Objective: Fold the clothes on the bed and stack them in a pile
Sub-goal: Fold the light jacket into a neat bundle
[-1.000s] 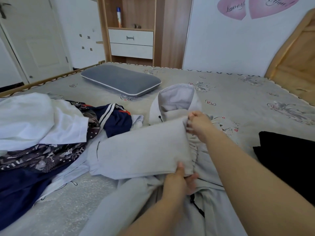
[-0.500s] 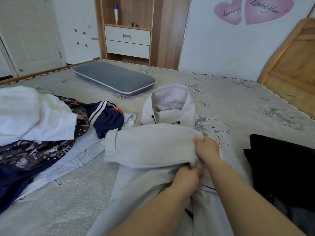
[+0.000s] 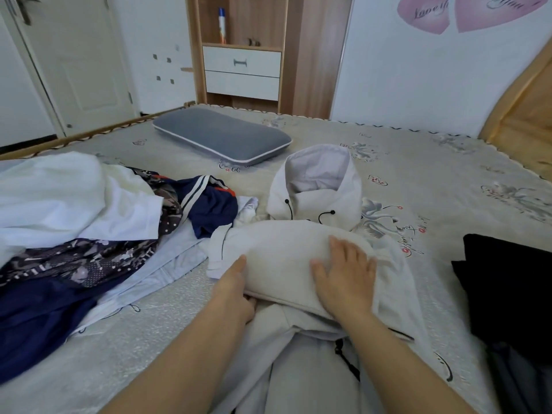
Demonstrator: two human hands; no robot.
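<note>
Right hand [image 3: 343, 277] now lies flat, fingers straight, on the folded sleeve of the white hoodie [image 3: 286, 252]; half a second ago it pinched that fold. Left hand [image 3: 234, 289] grips the fold's near edge, fingertips hidden beneath. Sleeve fold looks set; body unfolded. Hoodie lies mid-bed [image 3: 418, 162]. Unfolded clothes heap [image 3: 89, 222] at left edge; dark garment [image 3: 507, 282] cut off right.
</note>
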